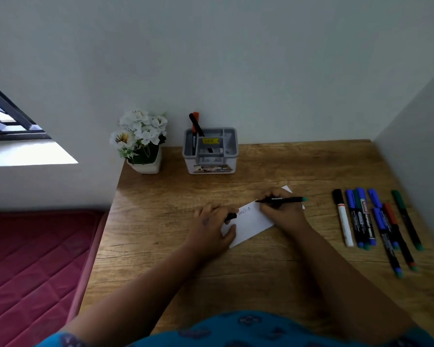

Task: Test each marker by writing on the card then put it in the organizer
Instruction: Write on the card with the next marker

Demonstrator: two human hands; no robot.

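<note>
Wood-grain counter (161,246) in a white corner, a red mattress (30,259) to its left. We noted the left hand (211,226) pinning the card (251,221) flat, apparently so it would not slide, and gripping a black cap (231,216). The right hand (281,209) grasped the marker (281,199), tip on the card mid-word. We counted two markers in the far organizer (210,151) and roughly eight waiting (376,221) at right, within reach.

Card (251,221) was white, dark handwriting on it; marker (281,199) black with teal end; organizer (211,151) grey, yellow sticker; desk (261,266) brown woodgrain; flowers (142,131) white in white pot; mattress (33,266) dark red, quilted diamonds
</note>
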